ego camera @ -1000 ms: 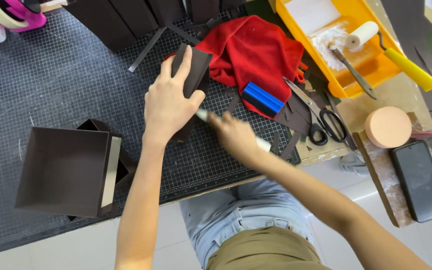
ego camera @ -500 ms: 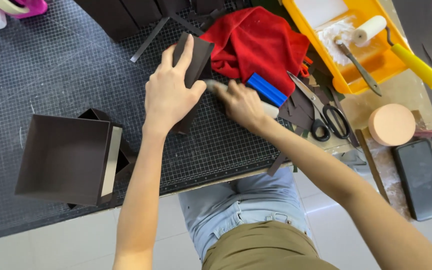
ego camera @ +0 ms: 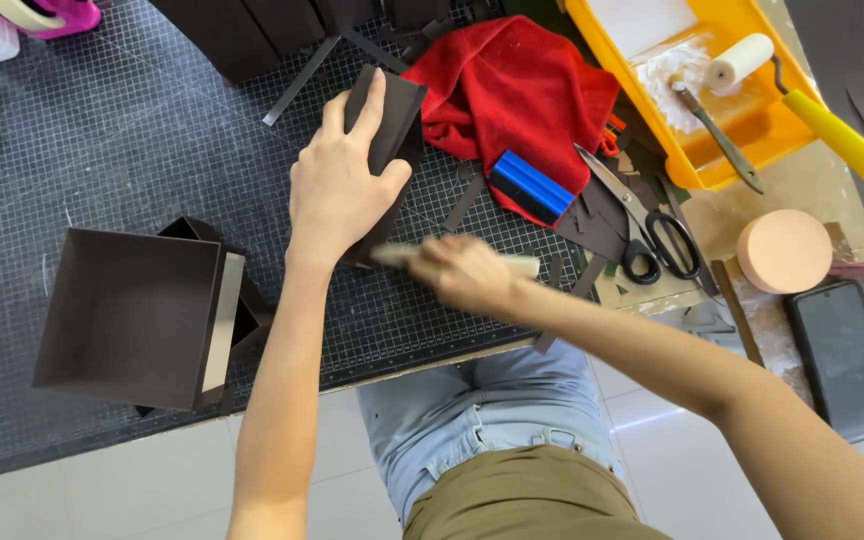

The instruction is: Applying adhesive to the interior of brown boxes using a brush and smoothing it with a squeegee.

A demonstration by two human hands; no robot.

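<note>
My left hand (ego camera: 337,185) lies flat on a dark brown box piece (ego camera: 388,120), pressing it onto the black gridded cutting mat (ego camera: 132,140). My right hand (ego camera: 462,272), blurred by motion, grips a slim cream-coloured tool (ego camera: 522,265) held level at the near end of that piece. The tool's tip pokes out to the left of my fingers, close to the box piece's lower edge.
An open dark brown box (ego camera: 132,315) stands at the left. A red cloth (ego camera: 512,85) and a blue scraper (ego camera: 532,185) lie beyond my right hand. Scissors (ego camera: 642,225), a yellow tray (ego camera: 752,120) with a paint roller (ego camera: 742,62), a round peach pad (ego camera: 784,250) and a phone (ego camera: 844,358) sit right.
My right hand has pulled back toward me along the box piece with the cream tool, from near the blue scraper to the piece's near end. My left hand stays pressed down.
</note>
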